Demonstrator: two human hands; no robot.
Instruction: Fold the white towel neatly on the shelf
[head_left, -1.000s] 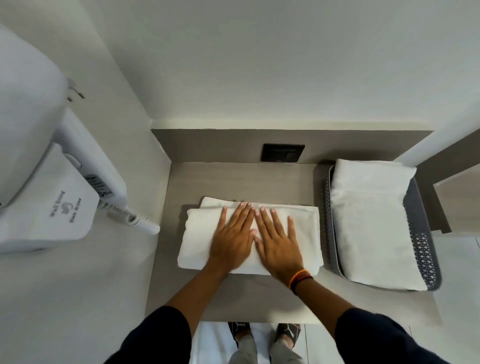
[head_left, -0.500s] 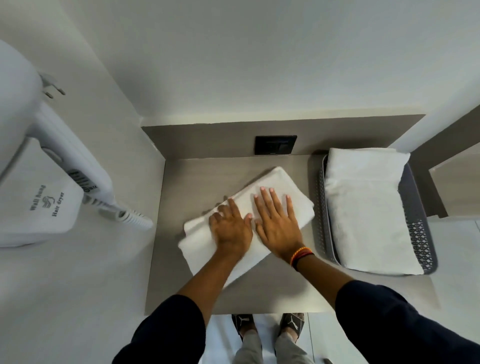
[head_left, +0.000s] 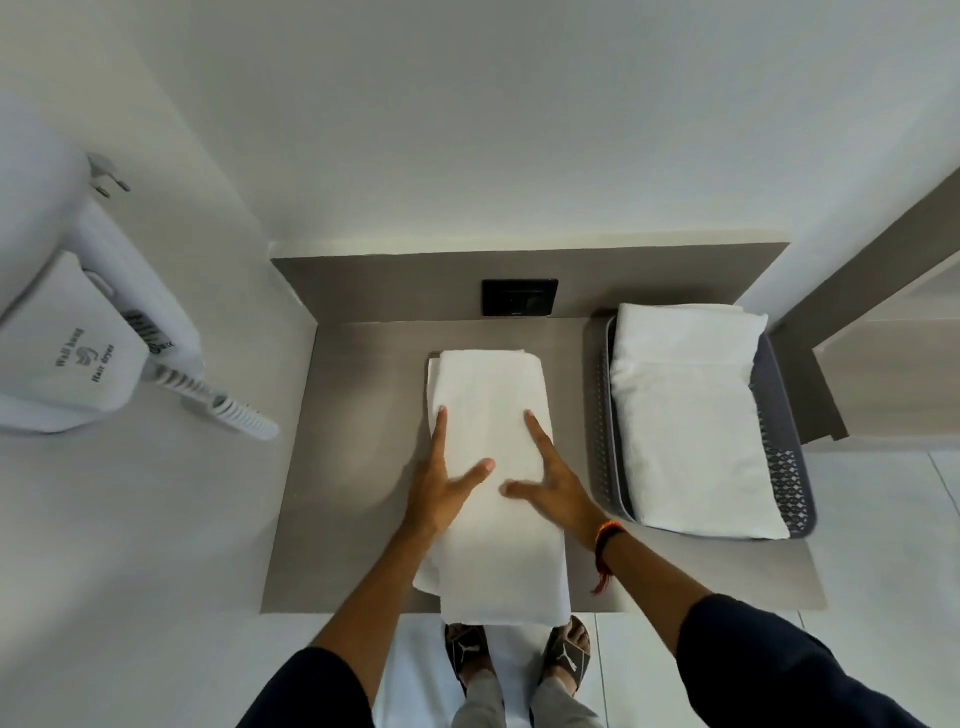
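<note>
A white towel (head_left: 493, 415), folded into a long strip, lies lengthwise on the grey shelf (head_left: 358, 467), its near end hanging slightly over the front edge. My left hand (head_left: 441, 483) rests flat along the towel's left side, thumb spread across the top. My right hand (head_left: 550, 478) lies flat along the right side, thumb pointing inward. Both hands press on the towel with fingers apart and grip nothing.
A grey perforated basket (head_left: 779, 467) holding another folded white towel (head_left: 685, 415) stands at the right of the shelf. A black wall socket (head_left: 519, 297) sits on the back panel. A white wall hair dryer (head_left: 78, 338) with coiled cord hangs at left.
The towel has turned from lying crosswise, through a diagonal, to lengthwise away from me. My hands have moved from its middle to its two long sides.
</note>
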